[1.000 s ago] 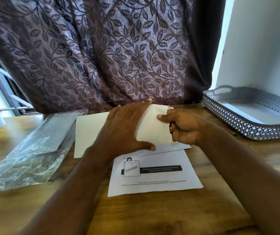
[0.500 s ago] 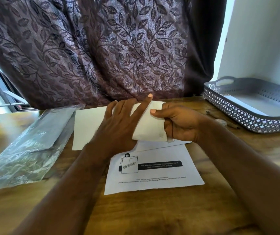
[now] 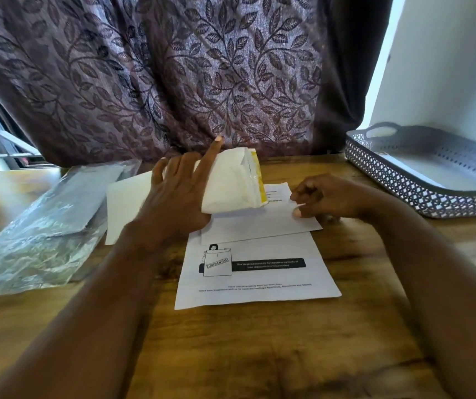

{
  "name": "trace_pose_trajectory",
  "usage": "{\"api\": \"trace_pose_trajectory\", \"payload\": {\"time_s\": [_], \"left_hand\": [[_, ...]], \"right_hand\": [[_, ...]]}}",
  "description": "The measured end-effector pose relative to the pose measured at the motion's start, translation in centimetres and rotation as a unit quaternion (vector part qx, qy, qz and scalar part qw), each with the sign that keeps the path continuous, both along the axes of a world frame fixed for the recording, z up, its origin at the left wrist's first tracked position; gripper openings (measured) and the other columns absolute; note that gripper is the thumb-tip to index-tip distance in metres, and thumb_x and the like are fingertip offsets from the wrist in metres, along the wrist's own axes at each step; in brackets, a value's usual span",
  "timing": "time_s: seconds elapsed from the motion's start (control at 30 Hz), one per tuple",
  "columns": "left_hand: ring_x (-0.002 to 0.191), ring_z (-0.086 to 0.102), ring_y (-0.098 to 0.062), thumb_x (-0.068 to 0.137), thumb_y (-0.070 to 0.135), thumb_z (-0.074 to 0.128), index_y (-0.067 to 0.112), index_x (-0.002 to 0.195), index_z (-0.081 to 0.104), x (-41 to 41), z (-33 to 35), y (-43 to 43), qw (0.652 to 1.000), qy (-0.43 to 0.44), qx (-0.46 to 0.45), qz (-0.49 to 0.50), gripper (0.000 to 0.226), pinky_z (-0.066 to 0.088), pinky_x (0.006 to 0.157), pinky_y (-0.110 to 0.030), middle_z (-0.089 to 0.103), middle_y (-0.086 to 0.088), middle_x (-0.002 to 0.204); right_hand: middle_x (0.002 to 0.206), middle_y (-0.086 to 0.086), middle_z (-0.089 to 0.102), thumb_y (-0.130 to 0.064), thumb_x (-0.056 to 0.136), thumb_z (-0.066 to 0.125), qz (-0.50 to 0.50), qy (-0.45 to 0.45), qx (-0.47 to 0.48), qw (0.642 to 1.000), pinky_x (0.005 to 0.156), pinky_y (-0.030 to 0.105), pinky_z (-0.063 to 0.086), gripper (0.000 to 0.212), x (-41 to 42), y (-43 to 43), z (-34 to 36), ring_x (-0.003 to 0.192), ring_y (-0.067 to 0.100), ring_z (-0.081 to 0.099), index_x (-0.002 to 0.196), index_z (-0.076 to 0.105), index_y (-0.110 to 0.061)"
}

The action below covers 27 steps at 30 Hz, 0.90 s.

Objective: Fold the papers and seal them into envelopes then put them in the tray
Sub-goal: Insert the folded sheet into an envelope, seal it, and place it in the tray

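Left grip clasped envelope, mouth facing right; right grip pinched folded paper just below mouth.

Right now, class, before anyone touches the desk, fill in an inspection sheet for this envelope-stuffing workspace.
Surface: wooden table.
Job's things: envelope, flap open, yellow strip showing; folded paper lying partly on the printed sheet; grey tray at right.
Clutter: plastic bag at left; white sheet beside it.
Hands: left hand holds the envelope off the table; right hand touches the folded paper's edge, grip unclear.
Cables: nothing seen.
Surroundings: leaf-patterned curtain behind; white wall at right.
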State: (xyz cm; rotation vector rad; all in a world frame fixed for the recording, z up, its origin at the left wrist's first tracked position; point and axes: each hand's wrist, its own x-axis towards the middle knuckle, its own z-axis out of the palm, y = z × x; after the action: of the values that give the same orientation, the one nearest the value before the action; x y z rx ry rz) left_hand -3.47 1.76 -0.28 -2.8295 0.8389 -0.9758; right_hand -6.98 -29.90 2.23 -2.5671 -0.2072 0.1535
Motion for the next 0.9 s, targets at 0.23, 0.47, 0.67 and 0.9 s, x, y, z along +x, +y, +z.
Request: {"api": "trace_pose_trajectory", "payload": {"time_s": [0.23,0.47,0.67,0.9], "left_hand": [[0.125,0.039,-0.034,0.057,0.06,0.084,0.029,0.159,-0.009,-0.4,0.3,-0.3,0.998,0.049,-0.046,0.007,0.141,0.03,0.107,-0.07,0.037,-0.005,0.139],[0.13,0.036,-0.034,0.055,0.065,0.085,0.03,0.159,-0.011,-0.2,0.3,-0.1,0.996,0.052,-0.064,0.023,0.145,0.025,0.11,-0.072,0.035,-0.005,0.144],[0.13,0.038,-0.035,0.063,0.064,0.075,0.026,0.161,-0.001,-0.3,0.5,0.4,0.991,-0.003,-0.126,0.036,0.129,0.022,0.112,-0.071,0.037,-0.008,0.144],[0.131,0.037,-0.035,0.062,0.07,0.061,0.023,0.161,0.003,0.1,0.3,0.7,0.988,0.009,-0.145,0.045,0.124,0.026,0.111,-0.068,0.036,-0.01,0.146]], "right_hand": [[0.138,-0.003,0.056,-0.051,0.069,0.086,0.021,0.019,-0.084,0.996,0.08,0.023,0.047,0.087,0.8,0.3,-0.7,0.108,0.01,0.053,0.142,0.048,-0.022],[0.112,-0.001,0.068,-0.026,0.076,0.087,-0.007,-0.014,-0.003,1.0,0.083,0.037,0.059,0.05,0.6,-0.2,-0.8,0.097,0.016,0.066,0.119,0.061,-0.021],[0.102,0.013,0.069,-0.008,0.093,0.067,-0.124,-0.104,0.263,0.951,0.056,0.034,0.061,0.014,0.1,-1.1,-0.2,0.086,0.027,0.072,0.106,0.064,-0.004],[0.095,0.003,0.071,-0.013,0.097,0.063,-0.25,-0.335,0.427,0.802,0.043,0.018,0.052,0.016,-0.3,-1.7,1.1,0.073,0.014,0.073,0.112,0.065,-0.007]]}}
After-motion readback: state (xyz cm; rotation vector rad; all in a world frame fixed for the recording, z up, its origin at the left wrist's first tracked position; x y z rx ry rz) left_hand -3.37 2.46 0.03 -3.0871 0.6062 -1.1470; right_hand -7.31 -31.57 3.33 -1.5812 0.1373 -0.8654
